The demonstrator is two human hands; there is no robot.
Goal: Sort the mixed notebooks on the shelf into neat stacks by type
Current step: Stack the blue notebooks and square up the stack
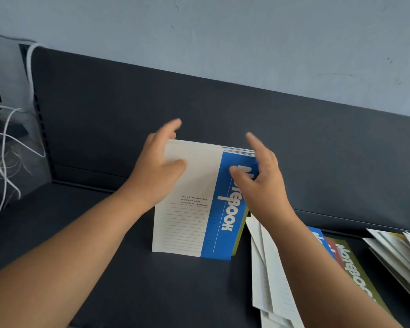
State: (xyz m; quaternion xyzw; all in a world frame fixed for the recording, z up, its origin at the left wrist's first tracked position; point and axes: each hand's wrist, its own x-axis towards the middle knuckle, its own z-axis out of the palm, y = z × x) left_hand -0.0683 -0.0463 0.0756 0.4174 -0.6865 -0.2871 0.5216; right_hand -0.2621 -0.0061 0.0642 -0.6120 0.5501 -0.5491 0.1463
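The notebook (187, 221) is cream with ruled lines and a blue band; the shelf (104, 233) is dark grey.

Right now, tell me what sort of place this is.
Probably a stationery shop or stockroom: a dark shelf with a slotted upright, a bundle of notebooks stood on edge, loose notebooks fanned out on the right.
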